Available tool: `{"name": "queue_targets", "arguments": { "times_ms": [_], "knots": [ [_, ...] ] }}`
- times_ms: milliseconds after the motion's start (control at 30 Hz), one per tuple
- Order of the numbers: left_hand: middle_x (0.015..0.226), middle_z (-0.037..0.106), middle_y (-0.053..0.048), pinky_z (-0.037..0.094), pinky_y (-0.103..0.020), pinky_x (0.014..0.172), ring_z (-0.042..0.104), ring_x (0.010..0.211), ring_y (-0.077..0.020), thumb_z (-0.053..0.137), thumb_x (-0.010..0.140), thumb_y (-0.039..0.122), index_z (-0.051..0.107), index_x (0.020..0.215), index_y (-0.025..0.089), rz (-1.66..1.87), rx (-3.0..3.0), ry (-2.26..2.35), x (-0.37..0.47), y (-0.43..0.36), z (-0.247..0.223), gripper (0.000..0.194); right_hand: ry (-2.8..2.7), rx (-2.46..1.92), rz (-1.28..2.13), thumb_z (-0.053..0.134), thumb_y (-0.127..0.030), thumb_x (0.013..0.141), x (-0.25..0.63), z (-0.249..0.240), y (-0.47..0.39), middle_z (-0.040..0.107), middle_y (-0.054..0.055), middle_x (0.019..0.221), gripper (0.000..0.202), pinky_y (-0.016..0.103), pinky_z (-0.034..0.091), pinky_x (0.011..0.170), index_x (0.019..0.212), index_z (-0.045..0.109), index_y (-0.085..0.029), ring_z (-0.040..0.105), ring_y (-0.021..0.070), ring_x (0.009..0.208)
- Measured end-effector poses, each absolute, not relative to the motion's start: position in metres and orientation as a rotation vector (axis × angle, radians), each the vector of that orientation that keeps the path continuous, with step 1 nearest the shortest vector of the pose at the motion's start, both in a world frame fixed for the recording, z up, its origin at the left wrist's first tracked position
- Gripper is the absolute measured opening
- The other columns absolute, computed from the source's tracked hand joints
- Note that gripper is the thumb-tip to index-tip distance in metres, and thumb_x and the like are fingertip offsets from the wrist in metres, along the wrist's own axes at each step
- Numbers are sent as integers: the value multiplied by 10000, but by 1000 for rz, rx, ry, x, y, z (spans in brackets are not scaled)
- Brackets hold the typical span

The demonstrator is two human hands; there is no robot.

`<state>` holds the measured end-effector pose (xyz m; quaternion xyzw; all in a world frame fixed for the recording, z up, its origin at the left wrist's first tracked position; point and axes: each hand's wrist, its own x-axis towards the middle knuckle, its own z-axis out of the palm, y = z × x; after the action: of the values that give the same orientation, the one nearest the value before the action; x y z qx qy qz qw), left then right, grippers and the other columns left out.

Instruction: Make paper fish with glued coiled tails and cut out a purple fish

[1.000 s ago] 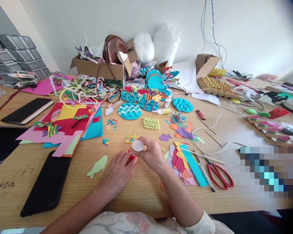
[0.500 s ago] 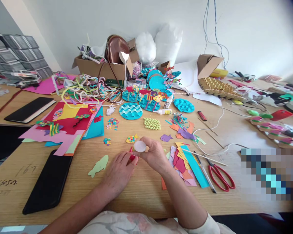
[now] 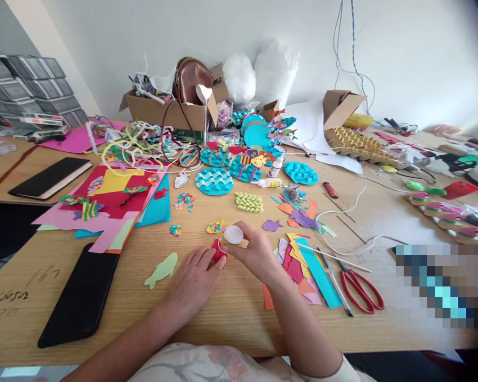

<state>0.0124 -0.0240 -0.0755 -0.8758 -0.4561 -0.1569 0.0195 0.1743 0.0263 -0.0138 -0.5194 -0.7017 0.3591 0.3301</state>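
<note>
Near the middle of the table, my right hand [image 3: 253, 249] grips a small glue bottle [image 3: 233, 235], its round whitish base turned up towards me and its tip down by a red paper piece [image 3: 218, 251]. The fingers of my left hand [image 3: 197, 278] press and hold that red piece from the left. Just beyond the hands lies a yellow fish with coloured dots [image 3: 214, 227]. A pale green paper fish [image 3: 161, 270] rests left of my left hand, and a purple fish [image 3: 271, 225] is beyond my right hand.
Red-handled scissors [image 3: 360, 291], a pen [image 3: 334, 281] and paper strips [image 3: 318, 273] lie on the right. A black case [image 3: 79, 297] and coloured sheets [image 3: 99, 212] are on the left. Blue round pieces [image 3: 214, 181], glue bottles [image 3: 271, 183] and boxes [image 3: 183, 119] stand farther back.
My right hand has shifted slightly right and up with the bottle, uncovering more of the red piece. My left hand stays nearly where it was.
</note>
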Motion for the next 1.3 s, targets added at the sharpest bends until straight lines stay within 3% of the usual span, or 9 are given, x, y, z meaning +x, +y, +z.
{"name": "queue_targets", "arguments": {
  "times_ms": [733, 1300],
  "knots": [
    [1072, 579, -101, 468, -422, 871, 515, 1034, -250, 536, 785, 102, 535, 1086, 187, -509, -2679, -1372, 12, -24, -76, 313, -1810, -1303, 912, 649, -212, 637, 169, -18, 29, 548, -52, 595, 127, 203, 350, 553, 606, 527, -193, 495, 113, 582],
    [1058, 584, -97, 463, -420, 868, 522, 1018, -245, 491, 823, 123, 534, 1098, 188, -509, -2665, -1358, 12, -23, -79, 286, -1794, -1301, 931, 635, -221, 635, 168, -19, 29, 551, -47, 595, 114, 205, 356, 550, 600, 528, -200, 506, 120, 584]
  ]
}}
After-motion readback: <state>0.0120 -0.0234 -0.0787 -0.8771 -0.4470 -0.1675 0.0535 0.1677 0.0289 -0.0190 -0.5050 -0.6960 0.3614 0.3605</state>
